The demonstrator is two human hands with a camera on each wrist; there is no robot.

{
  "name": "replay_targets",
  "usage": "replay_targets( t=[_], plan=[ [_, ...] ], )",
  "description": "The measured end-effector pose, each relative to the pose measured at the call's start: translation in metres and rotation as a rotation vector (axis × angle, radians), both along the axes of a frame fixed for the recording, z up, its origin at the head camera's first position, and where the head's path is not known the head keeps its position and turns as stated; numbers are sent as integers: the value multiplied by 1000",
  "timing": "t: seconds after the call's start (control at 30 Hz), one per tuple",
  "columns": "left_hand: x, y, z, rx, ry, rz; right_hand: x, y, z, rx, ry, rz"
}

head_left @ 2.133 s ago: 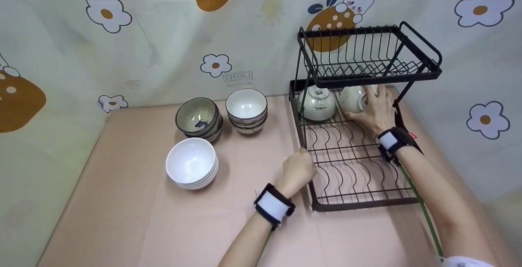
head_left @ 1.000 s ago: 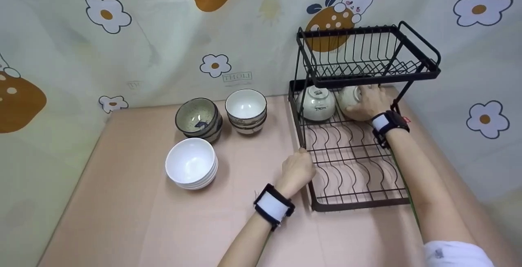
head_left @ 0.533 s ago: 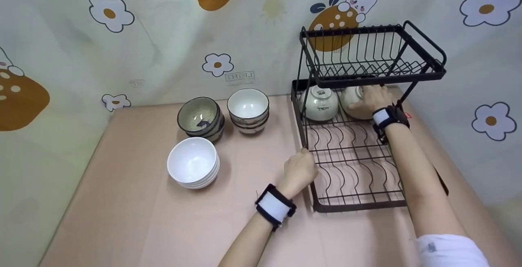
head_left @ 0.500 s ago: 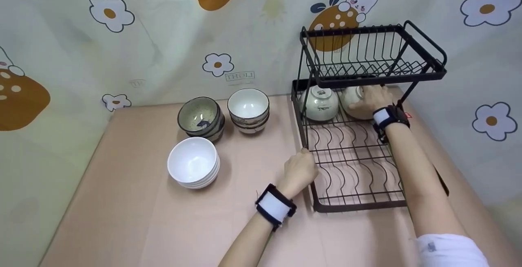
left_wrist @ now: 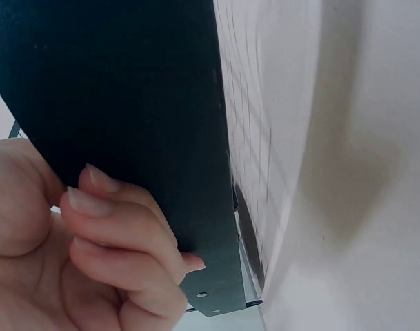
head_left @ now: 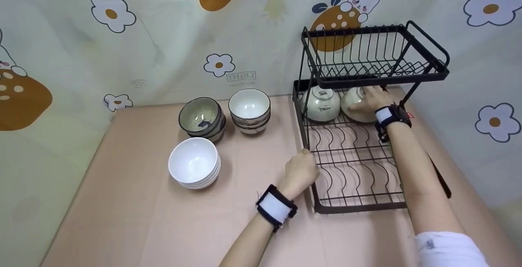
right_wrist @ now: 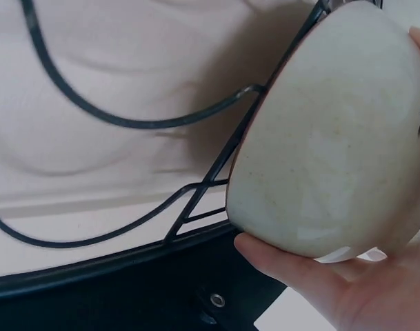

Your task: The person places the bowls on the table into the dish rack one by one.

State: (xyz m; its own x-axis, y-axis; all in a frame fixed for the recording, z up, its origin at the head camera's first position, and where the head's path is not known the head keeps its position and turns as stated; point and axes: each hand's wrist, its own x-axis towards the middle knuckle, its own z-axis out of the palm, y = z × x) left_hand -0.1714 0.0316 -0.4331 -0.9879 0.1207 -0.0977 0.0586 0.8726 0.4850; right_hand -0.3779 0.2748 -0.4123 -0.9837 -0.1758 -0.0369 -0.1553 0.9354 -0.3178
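Note:
In the head view, a two-tier black dish rack stands on the right of the table. My right hand holds a pale glazed bowl at the back of its lower tier. That bowl is rim-down; the right wrist view shows the bowl's rim against the wires, with fingers and thumb about its sides. Beside it to the left sits another upturned pale bowl. With curled fingers, my left hand grips the left side of the rack; the left wrist view shows the fingers against its dark side panel.
Left of the rack stand a stack of white bowls, a stack of dark-rimmed speckled bowls and a stack of patterned bowls. The rack's upper basket overhangs the back of the lower tier. A printed cloth hangs behind.
My right hand has turned its bowl from lying tilted, base to the right, to rim-down on the wires. The left hand keeps its grip on the rack.

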Motion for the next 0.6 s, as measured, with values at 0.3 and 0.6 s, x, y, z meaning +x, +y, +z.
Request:
replay_targets(
  t=[0.3, 0.6],
  plan=[
    [1, 0, 1, 9, 11, -11, 1, 0, -1, -10, -21, 2],
    [1, 0, 1, 31, -20, 7, -1, 0, -4, -21, -31, 10]
  ],
)
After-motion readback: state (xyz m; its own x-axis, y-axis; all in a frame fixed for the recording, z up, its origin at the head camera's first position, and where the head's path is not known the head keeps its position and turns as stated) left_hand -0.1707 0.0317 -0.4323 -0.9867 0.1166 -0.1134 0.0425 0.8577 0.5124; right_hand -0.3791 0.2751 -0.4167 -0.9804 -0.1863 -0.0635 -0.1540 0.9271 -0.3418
